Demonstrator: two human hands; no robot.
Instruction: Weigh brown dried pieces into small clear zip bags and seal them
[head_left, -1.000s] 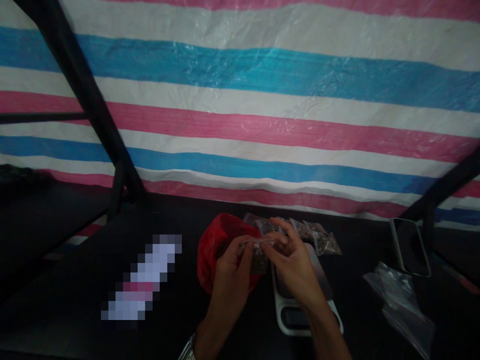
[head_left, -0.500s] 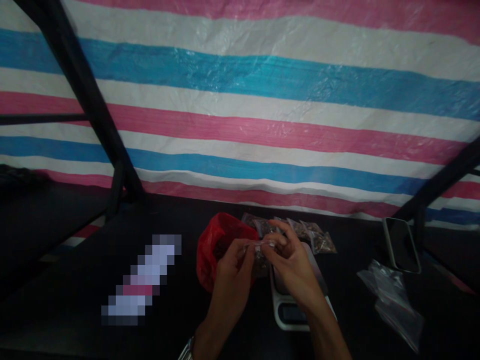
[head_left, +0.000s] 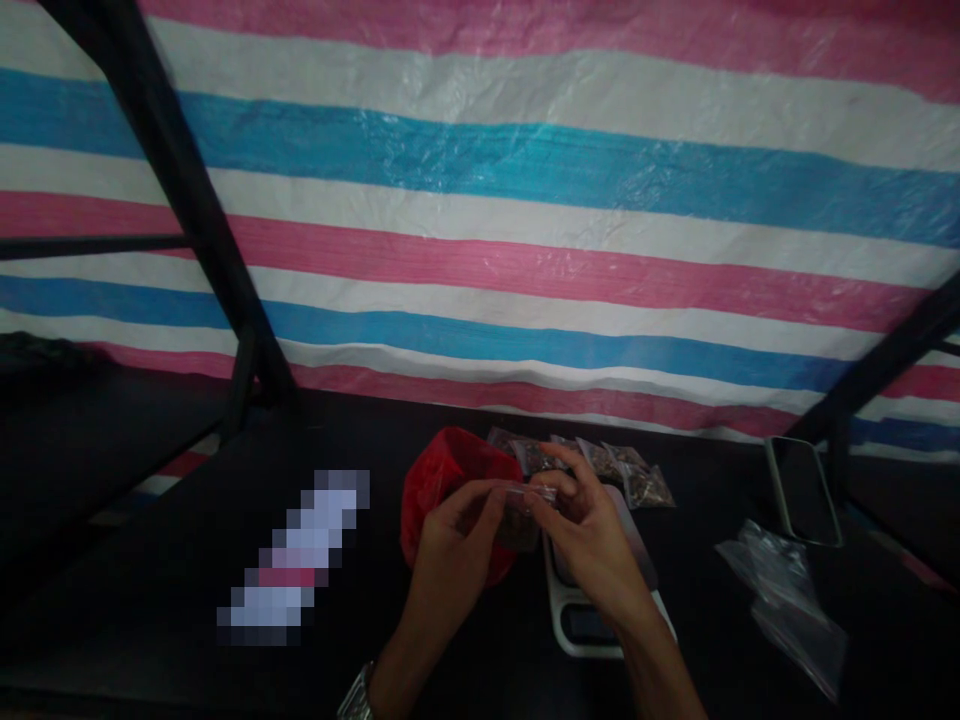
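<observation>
Both of my hands pinch the top strip of a small clear zip bag (head_left: 517,515) filled with dark brownish bits. My left hand (head_left: 454,550) grips its left end, and my right hand (head_left: 589,535) grips its right end. The bag hangs between them over the near edge of a red plastic bag (head_left: 442,480), just left of a white digital scale (head_left: 581,625). A row of several filled small bags (head_left: 630,475) lies on the dark table behind my hands.
A phone (head_left: 802,490) lies face up at the right, near a black diagonal frame bar. A pile of empty clear bags (head_left: 787,600) sits in front of it. A blurred-out long object (head_left: 296,560) lies left. A striped tarp (head_left: 525,200) hangs behind.
My hands stay pinched on the small bag's top, fingers shifting slightly along it. The view has drifted a little; nothing else on the table moved.
</observation>
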